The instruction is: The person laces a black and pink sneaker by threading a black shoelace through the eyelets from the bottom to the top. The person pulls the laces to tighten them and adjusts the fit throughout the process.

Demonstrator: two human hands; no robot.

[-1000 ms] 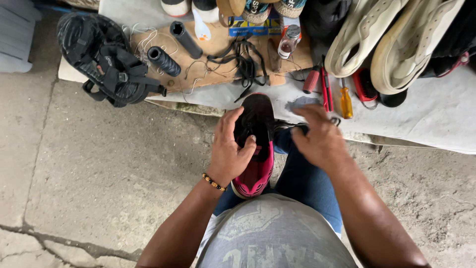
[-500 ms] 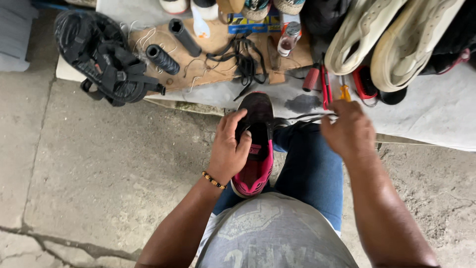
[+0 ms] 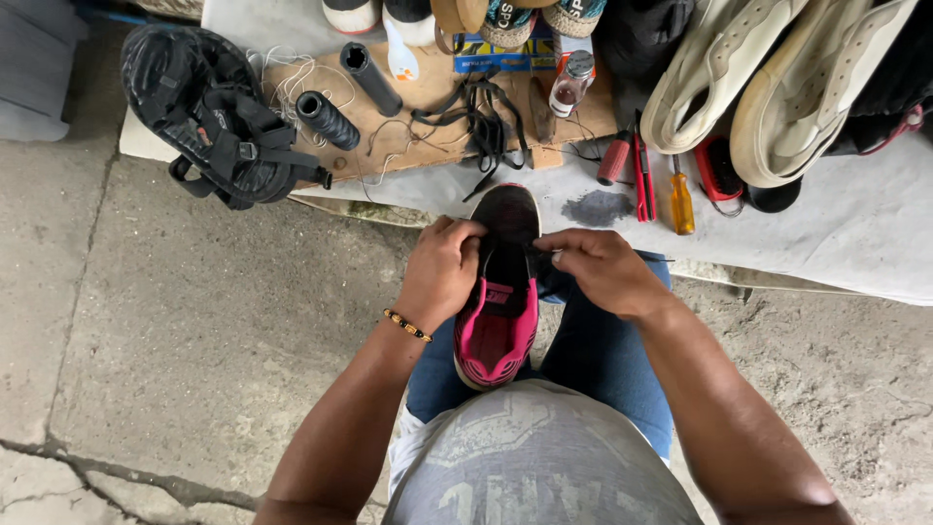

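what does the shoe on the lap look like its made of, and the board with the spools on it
Shoe: looks like soft fabric or mesh, matte black at the toe and pink toward the heel; the weave is too fine to confirm. Left hand and right hand grip it. Board: probably plywood or hardboard, flat, bare tan, dull and scuffed.

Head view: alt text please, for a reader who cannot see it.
Seen from above, a seated person's left hand and right hand grip a black and pink shoe on their lap. Ahead, a cloth holds thread spools, a screwdriver, black sandals and pale shoes.
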